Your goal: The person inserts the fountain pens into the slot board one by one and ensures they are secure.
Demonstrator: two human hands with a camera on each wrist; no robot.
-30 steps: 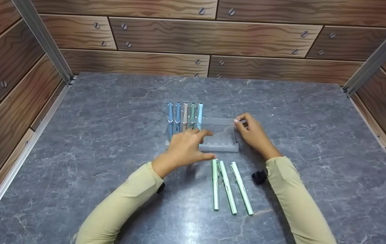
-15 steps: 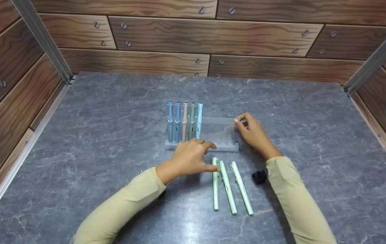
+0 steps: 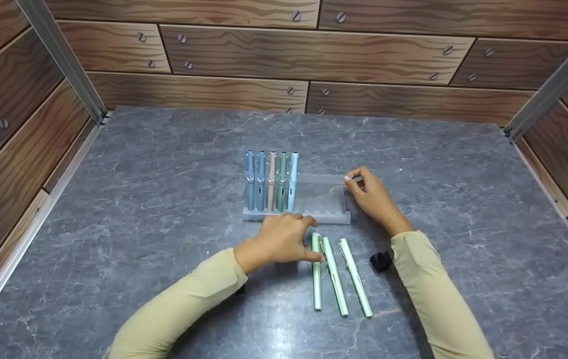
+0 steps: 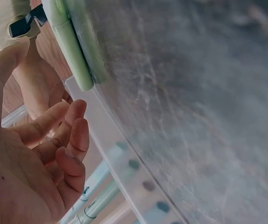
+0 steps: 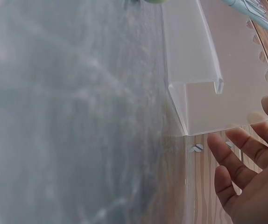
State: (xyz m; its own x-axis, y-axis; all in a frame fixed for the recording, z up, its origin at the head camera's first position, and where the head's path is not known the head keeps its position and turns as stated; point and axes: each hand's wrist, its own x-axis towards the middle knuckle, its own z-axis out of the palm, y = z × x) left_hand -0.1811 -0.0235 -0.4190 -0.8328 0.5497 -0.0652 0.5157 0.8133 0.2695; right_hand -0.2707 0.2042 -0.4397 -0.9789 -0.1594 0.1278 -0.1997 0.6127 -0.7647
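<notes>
A clear plastic pen stand (image 3: 321,198) holds several pens side by side in its left part, including a light blue pen (image 3: 293,182) and a dark green pen (image 3: 282,182). My right hand (image 3: 372,197) pinches the stand's upper right edge between thumb and fingers, as the right wrist view also shows. In front of the stand lie three pale green pens, among them a left one (image 3: 316,279), a middle one (image 3: 335,278) and a right one (image 3: 356,279). My left hand (image 3: 284,240), thumb and fingers spread apart with nothing between them, hovers beside the left green pen's capped end.
Grey marbled tabletop (image 3: 164,199) surrounds the stand and pens. Wood-patterned walls (image 3: 308,55) rise at the back and both sides, with metal posts (image 3: 67,60) at the corners. A black wrist mount (image 3: 381,260) sits beside the right sleeve.
My left hand has moved back from over the stand's pens toward the green pens, uncovering the lower ends of the standing ones. The right hand keeps its hold on the stand's edge.
</notes>
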